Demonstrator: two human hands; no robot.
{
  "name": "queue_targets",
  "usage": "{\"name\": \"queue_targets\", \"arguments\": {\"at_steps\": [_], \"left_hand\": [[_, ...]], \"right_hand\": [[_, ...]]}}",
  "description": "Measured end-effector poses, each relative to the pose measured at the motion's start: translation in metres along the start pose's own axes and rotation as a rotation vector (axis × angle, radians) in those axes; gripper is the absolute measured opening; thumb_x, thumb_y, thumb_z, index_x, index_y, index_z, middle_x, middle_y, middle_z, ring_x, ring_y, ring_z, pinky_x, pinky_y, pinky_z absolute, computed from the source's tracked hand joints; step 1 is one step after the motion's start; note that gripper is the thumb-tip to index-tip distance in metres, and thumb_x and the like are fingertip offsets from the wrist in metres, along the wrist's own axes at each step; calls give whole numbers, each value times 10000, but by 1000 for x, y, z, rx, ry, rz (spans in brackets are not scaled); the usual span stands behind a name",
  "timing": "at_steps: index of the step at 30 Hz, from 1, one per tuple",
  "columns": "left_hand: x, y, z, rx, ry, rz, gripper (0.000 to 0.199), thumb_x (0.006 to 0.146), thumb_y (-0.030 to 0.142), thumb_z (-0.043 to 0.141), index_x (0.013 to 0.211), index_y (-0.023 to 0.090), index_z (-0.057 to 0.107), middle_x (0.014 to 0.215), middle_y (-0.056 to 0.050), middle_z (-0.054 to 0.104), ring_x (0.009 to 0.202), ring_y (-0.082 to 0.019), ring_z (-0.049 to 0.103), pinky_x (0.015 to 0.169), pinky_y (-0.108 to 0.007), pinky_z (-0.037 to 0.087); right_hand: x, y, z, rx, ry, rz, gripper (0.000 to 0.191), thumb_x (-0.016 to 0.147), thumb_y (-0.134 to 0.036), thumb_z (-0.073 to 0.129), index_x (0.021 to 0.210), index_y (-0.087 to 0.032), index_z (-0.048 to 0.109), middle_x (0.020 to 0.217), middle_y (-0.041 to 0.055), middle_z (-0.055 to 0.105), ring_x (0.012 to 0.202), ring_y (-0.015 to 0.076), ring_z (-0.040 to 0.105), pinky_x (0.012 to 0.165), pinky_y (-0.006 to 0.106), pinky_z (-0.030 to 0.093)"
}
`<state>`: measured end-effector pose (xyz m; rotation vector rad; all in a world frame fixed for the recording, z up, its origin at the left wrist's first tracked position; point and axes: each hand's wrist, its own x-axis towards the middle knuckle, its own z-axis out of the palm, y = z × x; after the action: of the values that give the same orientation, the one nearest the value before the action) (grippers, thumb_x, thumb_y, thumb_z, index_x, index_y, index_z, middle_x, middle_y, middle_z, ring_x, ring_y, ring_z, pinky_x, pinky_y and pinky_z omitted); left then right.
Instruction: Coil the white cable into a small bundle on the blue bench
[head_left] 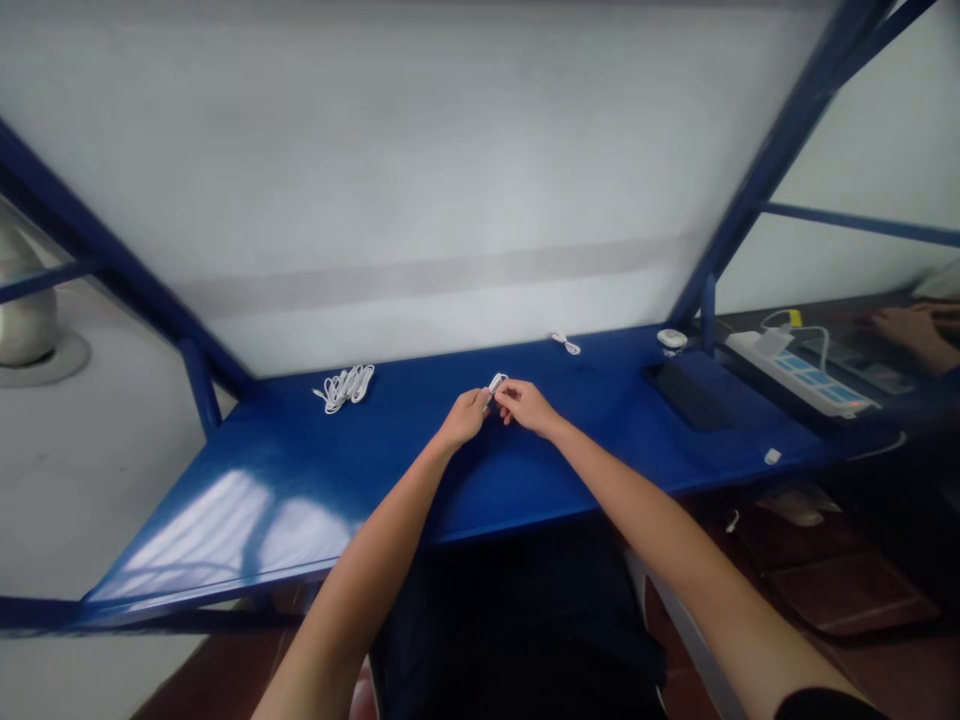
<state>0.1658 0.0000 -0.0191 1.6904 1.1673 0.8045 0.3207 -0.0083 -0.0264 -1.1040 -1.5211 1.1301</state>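
Over the middle of a blue workbench [300, 480], my left hand [465, 415] and my right hand [525, 403] meet. Both pinch a small white item [496, 382] between the fingertips; it looks like a folded cable or small plug, too small to tell which. A coiled bundle of white cable [345, 386] lies on the bench to the far left of my hands. A smaller white cable piece [567, 344] rests at the back edge, to the right.
A black flat device [686, 395] and a white round object [672, 339] lie at the right. A small white piece [772, 457] sits near the front edge. A white power strip [802, 375] is beyond the blue post [707, 315]. Another person's hand [911, 330] works at far right.
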Motion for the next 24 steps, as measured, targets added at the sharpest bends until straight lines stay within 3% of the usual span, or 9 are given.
{"name": "queue_targets", "arguments": {"at_steps": [4, 8, 11, 16, 18, 20, 24], "left_hand": [[-3, 8, -1, -323, -56, -192, 338, 889, 496, 483, 754, 186, 471, 547, 65, 379, 396, -45, 269, 382, -182, 167], [-5, 10, -3, -375, -55, -172, 323, 836, 491, 575, 782, 183, 494, 556, 73, 379, 397, -35, 265, 387, -175, 150], [-2, 6, -4, -243, -6, -81, 304, 854, 467, 542, 757, 180, 513, 550, 64, 399, 425, -54, 304, 411, -192, 206], [3, -4, -5, 166, 121, 208, 229, 887, 330, 482, 743, 170, 560, 650, 9, 540, 584, -113, 457, 556, -235, 338], [3, -7, -4, 259, 155, 248, 192, 889, 299, 477, 777, 174, 569, 696, -4, 580, 637, -133, 497, 603, -249, 359], [3, -9, -1, 312, 183, 249, 170, 895, 291, 473, 815, 181, 574, 719, -9, 596, 656, -146, 513, 619, -257, 361], [3, -12, 5, 320, 249, 259, 157, 911, 279, 450, 838, 197, 561, 729, -8, 591, 671, -153, 520, 622, -259, 354]], "right_hand": [[-2, -1, -2, -101, -41, -105, 169, 799, -353, 600, 746, -193, 589, 588, -28, 572, 493, 109, 568, 476, 230, 514], [-2, -1, -2, -65, -31, -107, 182, 775, -369, 613, 747, -188, 610, 576, -31, 558, 477, 111, 557, 444, 234, 510], [-1, 0, 0, 9, 25, -38, 193, 740, -371, 645, 721, -179, 641, 545, -24, 547, 470, 113, 538, 415, 234, 501], [0, 4, 4, 113, 106, 90, 179, 680, -350, 703, 697, -172, 688, 588, -2, 573, 510, 114, 542, 412, 226, 491], [0, 6, 5, 111, 133, 108, 170, 678, -341, 700, 715, -174, 698, 609, 2, 585, 516, 116, 543, 413, 228, 483], [0, 8, 6, 36, 168, 58, 162, 696, -336, 679, 728, -179, 701, 644, 10, 606, 520, 119, 540, 425, 237, 475], [-1, 8, 9, -254, 273, -235, 127, 761, -273, 607, 702, -189, 680, 759, 42, 651, 656, 154, 577, 624, 299, 515]]}}
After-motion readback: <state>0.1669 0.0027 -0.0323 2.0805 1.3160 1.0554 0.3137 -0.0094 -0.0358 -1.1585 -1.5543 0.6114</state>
